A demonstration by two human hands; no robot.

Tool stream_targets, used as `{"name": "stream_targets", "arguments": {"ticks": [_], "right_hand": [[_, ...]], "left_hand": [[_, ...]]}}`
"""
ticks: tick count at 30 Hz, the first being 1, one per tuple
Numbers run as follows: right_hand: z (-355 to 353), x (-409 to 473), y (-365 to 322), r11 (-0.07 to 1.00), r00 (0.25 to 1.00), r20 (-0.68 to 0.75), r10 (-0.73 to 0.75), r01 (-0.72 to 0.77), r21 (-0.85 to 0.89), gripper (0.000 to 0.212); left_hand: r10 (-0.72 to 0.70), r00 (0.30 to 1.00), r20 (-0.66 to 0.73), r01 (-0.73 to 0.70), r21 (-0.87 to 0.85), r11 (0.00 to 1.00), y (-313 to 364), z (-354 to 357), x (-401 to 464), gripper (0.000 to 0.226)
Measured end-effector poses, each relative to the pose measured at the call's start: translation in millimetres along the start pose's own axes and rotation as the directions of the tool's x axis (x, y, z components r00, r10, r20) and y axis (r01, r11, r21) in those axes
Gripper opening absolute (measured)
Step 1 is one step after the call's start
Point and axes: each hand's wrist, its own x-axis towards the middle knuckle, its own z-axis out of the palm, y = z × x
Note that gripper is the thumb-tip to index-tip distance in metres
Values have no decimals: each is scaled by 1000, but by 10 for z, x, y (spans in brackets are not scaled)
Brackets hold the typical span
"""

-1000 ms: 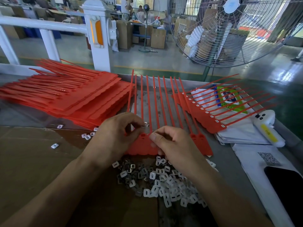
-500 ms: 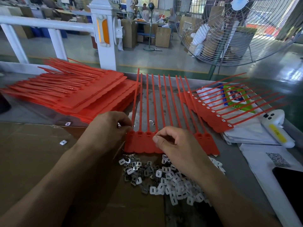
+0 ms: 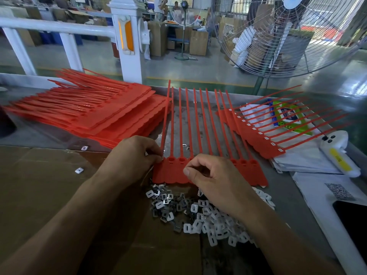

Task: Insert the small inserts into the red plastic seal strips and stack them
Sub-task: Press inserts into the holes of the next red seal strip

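Over strip (image 3: pixel 174 171), both hands (image 3: pixel 133 157) curled, pinching

Two hands at a sheet of red plastic seal strips (image 3: pixel 200 135) on the grey desk (image 3: pixel 288 195)

The left hand (image 3: pixel 131 157) pinches the sheet's left corner; the right hand (image 3: pixel 214 175), fingers curled, rests on its tab row. Just nearer than the sheet lies a heap of small white and metal inserts (image 3: pixel 198 213). Left of the sheet sits a tall stack of red strip sheets (image 3: pixel 95 114); right of it, a sheet already fitted with inserts (image 3: pixel 268 132).
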Motion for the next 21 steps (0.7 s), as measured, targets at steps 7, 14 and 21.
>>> {"name": "stream_targets", "arguments": {"ticks": [7,14,21], "right_hand": [[-11,-4,-7,999,999,26,-21,21,-31,9],[-82,-13,-27,970,956,285,-75,136,-200,22],[-17,-19,-42,952,946,307,-108,187,-241,15]], "left_hand": [[-24,1000,16,24,-45,999,9,-24,5,16],[-25,996,-84,18,-81,997,9,-10,2,20],[41,987,-153,-61,-128,990,53,24,-21,18]]}}
